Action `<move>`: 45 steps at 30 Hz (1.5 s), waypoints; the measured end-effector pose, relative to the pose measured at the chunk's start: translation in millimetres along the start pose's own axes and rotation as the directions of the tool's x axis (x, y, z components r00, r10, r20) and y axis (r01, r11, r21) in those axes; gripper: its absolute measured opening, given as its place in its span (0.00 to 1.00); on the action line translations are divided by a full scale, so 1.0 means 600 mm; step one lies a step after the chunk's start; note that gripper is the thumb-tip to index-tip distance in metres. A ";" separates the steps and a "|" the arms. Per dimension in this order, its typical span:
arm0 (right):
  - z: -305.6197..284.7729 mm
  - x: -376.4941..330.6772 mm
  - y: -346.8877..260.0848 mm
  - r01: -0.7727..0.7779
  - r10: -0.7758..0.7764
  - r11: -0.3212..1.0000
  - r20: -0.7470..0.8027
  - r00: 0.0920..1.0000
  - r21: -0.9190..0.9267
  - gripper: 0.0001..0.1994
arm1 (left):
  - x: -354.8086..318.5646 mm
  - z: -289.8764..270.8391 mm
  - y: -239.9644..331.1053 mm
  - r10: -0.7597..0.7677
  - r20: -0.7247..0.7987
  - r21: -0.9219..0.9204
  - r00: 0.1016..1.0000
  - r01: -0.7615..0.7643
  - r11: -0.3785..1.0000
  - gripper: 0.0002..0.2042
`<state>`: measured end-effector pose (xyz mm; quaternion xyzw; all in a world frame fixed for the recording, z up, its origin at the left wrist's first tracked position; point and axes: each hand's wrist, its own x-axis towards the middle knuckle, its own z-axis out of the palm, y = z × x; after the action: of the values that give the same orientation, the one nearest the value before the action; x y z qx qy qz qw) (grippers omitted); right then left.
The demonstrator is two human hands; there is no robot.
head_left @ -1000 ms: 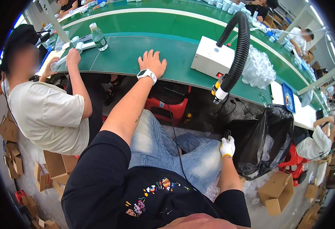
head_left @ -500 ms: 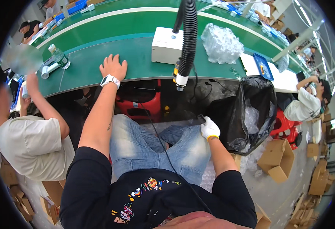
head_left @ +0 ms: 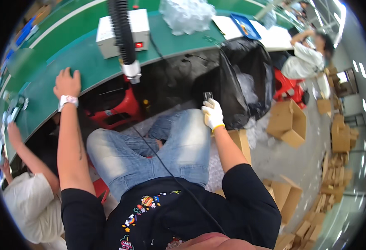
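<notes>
My bare left hand (head_left: 67, 85), with a white watch (head_left: 67, 101) on its wrist, rests palm down on the edge of the green workbench (head_left: 92, 70). Its fingers are spread and hold nothing. In a white glove with a yellow cuff, my right hand (head_left: 213, 114) is above my right thigh, beside a black bin bag (head_left: 222, 89). Its fingers are closed around a small black object (head_left: 208, 96) that sticks out at the top; its kind is too small to tell. A dark cable (head_left: 162, 161) runs down across my lap.
A white box-shaped device (head_left: 138, 26) and a black corrugated hose (head_left: 122, 33) stand ahead. Clear plastic packaging (head_left: 187, 16) and a blue tray (head_left: 245, 26) lie farther right. Red stools (head_left: 126, 109) are under the bench. Cardboard boxes (head_left: 287, 123) stand at right; a co-worker's arm (head_left: 35, 160) reaches in at left.
My view has turned to the right, so the bench and bag appear shifted left. My left hand stays on the bench; my right hand still grips the small black object.
</notes>
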<state>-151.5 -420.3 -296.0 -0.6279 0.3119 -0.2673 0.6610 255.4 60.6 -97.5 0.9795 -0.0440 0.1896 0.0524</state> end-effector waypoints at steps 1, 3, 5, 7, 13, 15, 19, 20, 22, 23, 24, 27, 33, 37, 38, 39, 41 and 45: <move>-0.008 -0.007 -0.012 -0.018 0.018 1.000 -0.024 1.000 -0.002 0.25 | 0.004 0.018 -0.011 -0.006 -0.041 0.037 0.999 0.007 0.999 0.28; -0.017 -0.006 -0.044 -0.347 0.349 0.930 0.000 0.937 0.125 0.23 | 0.007 0.022 0.020 0.006 -0.008 0.019 1.000 -0.006 1.000 0.29; -0.022 -0.011 -0.066 -0.498 0.500 0.846 0.044 0.865 0.189 0.22 | 0.006 0.011 0.026 -0.035 0.045 0.036 0.998 0.033 0.999 0.29; -0.042 -0.011 -0.101 -0.640 0.582 0.637 0.277 0.765 0.429 0.20 | 0.003 0.007 0.034 -0.039 0.047 0.034 0.998 0.037 0.999 0.29; 0.031 -0.035 -0.146 -0.452 0.265 0.648 0.376 0.888 0.612 0.20 | -0.007 0.004 0.033 -0.052 0.030 0.036 0.998 0.051 0.998 0.29; 0.041 -0.040 -0.148 -0.397 0.281 0.783 0.298 0.912 0.479 0.23 | -0.007 0.001 0.031 -0.063 0.043 0.025 0.997 0.062 0.998 0.29; 0.012 -0.029 -0.082 -0.256 0.232 0.954 0.155 0.960 0.158 0.25 | -0.003 -0.003 0.044 -0.056 0.079 -0.020 0.995 0.057 0.998 0.29; 0.012 -0.026 -0.078 -0.201 0.196 0.979 0.117 0.973 0.024 0.25 | -0.001 -0.003 0.045 -0.058 0.085 -0.020 0.995 0.060 0.998 0.29; 0.023 -0.038 -0.078 -0.156 0.170 0.968 0.056 0.984 -0.198 0.25 | 0.001 -0.001 0.043 -0.061 0.089 -0.017 0.994 0.063 0.998 0.29; 0.035 -0.050 -0.084 -0.117 0.131 0.904 0.006 0.991 -0.412 0.25 | 0.001 0.002 0.038 -0.059 0.062 -0.005 0.996 0.059 0.998 0.29; 0.044 -0.060 -0.086 -0.082 0.080 0.792 -0.031 0.996 -0.605 0.25 | 0.000 -0.001 0.031 -0.058 0.033 0.009 0.998 0.057 0.998 0.29; 0.054 -0.068 -0.088 -0.052 0.026 0.813 -0.053 0.998 -0.579 0.23 | -0.001 -0.020 0.018 -0.051 0.014 0.017 0.999 0.050 0.999 0.29; 0.055 -0.092 -0.078 0.156 -0.142 0.737 0.075 0.987 -0.658 0.26 | -0.014 -0.030 0.048 0.022 -0.177 -0.270 0.984 -0.070 0.960 0.17; 0.102 -0.121 -0.132 0.318 -0.158 0.589 0.280 0.947 -0.743 0.25 | -0.053 -0.050 0.040 0.131 -0.199 -0.270 0.971 -0.183 0.945 0.16; 0.111 -0.120 -0.139 0.265 -0.087 0.572 0.265 0.960 -0.776 0.25 | -0.080 -0.050 0.038 0.191 -0.314 -0.223 0.930 -0.267 0.937 0.16; 0.115 -0.120 -0.144 0.206 -0.014 0.550 0.238 0.971 -0.809 0.25 | -0.097 -0.054 0.040 0.256 -0.418 -0.167 0.872 -0.350 0.922 0.16; 0.112 -0.107 -0.142 0.136 0.060 0.520 0.194 0.979 -0.843 0.25 | -0.096 -0.083 0.031 0.191 -0.336 -0.449 0.922 -0.336 0.828 0.17; 0.094 -0.105 -0.123 0.172 -0.046 0.601 0.181 0.982 -0.780 0.27 | 0.013 -0.148 -0.029 -0.090 -0.375 -0.431 0.923 -0.087 0.898 0.28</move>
<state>-148.4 -340.9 -216.8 -0.8905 0.3109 -0.0959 0.3179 232.0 87.9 -14.4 0.8854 -0.0736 0.3637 0.2799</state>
